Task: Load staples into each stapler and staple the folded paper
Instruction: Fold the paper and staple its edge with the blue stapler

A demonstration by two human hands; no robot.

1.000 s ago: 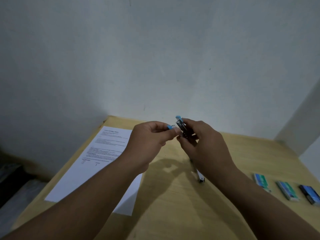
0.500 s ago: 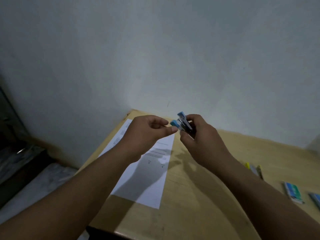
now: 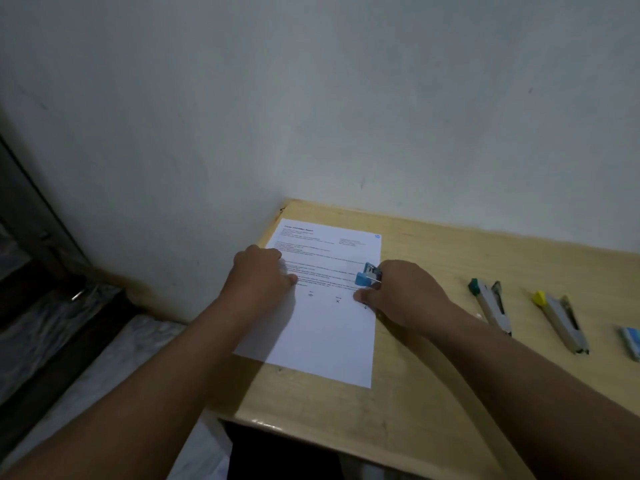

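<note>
A white printed sheet of paper [image 3: 329, 323] lies flat on the wooden table [image 3: 433, 393] near its left corner. My left hand [image 3: 258, 277] presses down on the sheet's left side, fingers curled, holding nothing. My right hand [image 3: 401, 292] grips a blue-tipped stapler [image 3: 367, 274] at the paper's right edge, its blue end over the sheet. Two more staplers lie to the right, one with a green tip [image 3: 490, 308] and one with a yellow tip [image 3: 561, 322].
A blue staple box [image 3: 632, 341] sits at the right edge of view. The table stands against a pale wall [image 3: 311, 98]. Left of the table, lower down, is a grey patterned surface [image 3: 69, 358]. The table's front edge is close to me.
Both hands came down from mid-air to the paper. My left hand let go of the stapler and now rests on the sheet. My right hand brought the stapler to the paper's right edge.
</note>
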